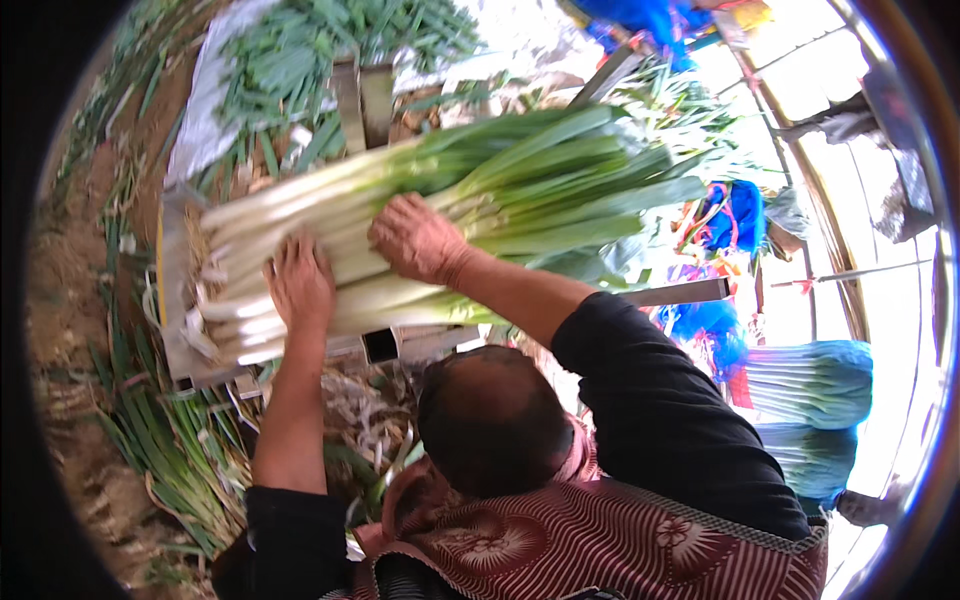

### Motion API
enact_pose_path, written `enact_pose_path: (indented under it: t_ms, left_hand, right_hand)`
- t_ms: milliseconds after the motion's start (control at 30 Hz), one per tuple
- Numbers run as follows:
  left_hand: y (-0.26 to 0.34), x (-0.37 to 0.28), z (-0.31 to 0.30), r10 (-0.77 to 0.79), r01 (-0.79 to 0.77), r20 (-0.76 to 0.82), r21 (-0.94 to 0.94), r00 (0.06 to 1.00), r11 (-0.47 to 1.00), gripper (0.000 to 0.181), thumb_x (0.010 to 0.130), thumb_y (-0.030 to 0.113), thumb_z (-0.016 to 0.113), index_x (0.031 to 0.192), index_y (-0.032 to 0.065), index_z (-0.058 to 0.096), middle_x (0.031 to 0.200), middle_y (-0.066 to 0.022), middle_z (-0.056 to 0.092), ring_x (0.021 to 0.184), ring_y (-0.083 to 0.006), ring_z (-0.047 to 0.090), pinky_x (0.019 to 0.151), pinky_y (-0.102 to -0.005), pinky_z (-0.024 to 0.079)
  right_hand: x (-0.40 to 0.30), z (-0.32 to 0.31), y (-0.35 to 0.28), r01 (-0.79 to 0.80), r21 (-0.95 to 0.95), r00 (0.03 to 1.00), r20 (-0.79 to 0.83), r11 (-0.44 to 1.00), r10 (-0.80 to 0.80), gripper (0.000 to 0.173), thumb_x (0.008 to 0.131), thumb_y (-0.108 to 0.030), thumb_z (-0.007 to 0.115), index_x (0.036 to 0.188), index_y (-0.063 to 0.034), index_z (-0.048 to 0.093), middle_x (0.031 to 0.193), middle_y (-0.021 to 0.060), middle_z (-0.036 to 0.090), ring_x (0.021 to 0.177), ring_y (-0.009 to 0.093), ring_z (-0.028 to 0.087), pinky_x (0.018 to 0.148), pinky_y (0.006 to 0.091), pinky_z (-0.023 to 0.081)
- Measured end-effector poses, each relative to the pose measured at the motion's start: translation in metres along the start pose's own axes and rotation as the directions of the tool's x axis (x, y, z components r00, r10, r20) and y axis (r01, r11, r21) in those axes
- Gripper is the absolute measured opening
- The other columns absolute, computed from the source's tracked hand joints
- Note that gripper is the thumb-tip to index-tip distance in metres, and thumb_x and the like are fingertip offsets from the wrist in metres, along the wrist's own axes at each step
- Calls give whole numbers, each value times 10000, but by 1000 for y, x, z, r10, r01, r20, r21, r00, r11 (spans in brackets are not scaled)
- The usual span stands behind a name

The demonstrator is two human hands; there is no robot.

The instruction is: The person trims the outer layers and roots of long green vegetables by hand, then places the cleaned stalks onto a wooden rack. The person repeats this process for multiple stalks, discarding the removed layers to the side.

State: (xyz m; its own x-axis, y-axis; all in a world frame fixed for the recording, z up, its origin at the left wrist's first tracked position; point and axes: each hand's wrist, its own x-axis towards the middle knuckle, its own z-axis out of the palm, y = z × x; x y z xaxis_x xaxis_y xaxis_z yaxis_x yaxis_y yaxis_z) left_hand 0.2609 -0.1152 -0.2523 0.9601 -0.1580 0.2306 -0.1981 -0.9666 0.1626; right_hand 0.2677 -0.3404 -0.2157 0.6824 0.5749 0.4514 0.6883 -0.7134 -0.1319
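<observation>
A thick pile of large green onions (360, 217) lies across a metal stand, white root ends to the left and green leaves to the right. My left hand (301, 281) rests palm down on the white stalks. Farther right, my right hand (418, 236) lies over the stalks near where they turn green. Its fingers are curled and the tips are partly hidden, so a grip cannot be made out. The root ends sit close to the metal end plate (176, 292) of the stand. Metal uprights (364, 105) rise behind the pile.
Cut green leaves (322, 52) heap on a white sheet (214, 97) beyond the stand. Loose onions (169, 442) lie on the soil at lower left. A metal bar (679, 292) juts out at right, near blue netting (735, 217) and stacked blue-tinted bundles (810, 382).
</observation>
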Motion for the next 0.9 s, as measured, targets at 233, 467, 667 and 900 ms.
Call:
enact_pose_path:
  t_ms: [233, 467, 667, 900]
  left_hand:
    - [1, 8, -3, 70, -79, -80, -116, 994, 990, 273, 944, 212, 485, 1182, 127, 590, 1317, -38, 590, 1298, -262, 478, 1066, -476, 314]
    - [2, -5, -8, 75, -92, -150, -114, 986, 989, 372, 928, 176, 513, 1295, 134, 555, 1195, -61, 657, 1257, -266, 519, 1031, -485, 335]
    - [5, -1, -14, 53, -61, -97, -77, 994, 995, 388, 931, 174, 508, 1316, 135, 539, 1238, -70, 640, 1277, -244, 506, 1045, -487, 320]
    - [-6, -1, -2, 66, -70, -48, -91, 997, 993, 395, 932, 166, 509, 1324, 137, 536, 1256, -90, 633, 1291, -231, 496, 1049, -458, 307]
  right_hand:
    - [-18, -77, 42, -269, -317, 818, 423, 910, 389, 341, 926, -393, 588, 1133, -132, 664, 1071, 97, 610, 1092, 249, 540, 997, 410, 383]
    - [-59, -115, 41, -450, -320, 857, 109, 834, 504, 356, 814, -380, 681, 1035, -102, 653, 1010, 74, 612, 1081, 268, 517, 974, 410, 349]
    - [-77, -95, 46, -596, -161, 795, 21, 787, 606, 315, 772, -334, 703, 971, -98, 641, 977, 82, 607, 1036, 277, 525, 928, 424, 365]
    - [-79, -143, 57, -692, -383, 646, 51, 612, 762, 390, 914, -443, 560, 951, -70, 669, 1021, 118, 618, 1069, 274, 532, 990, 417, 346]
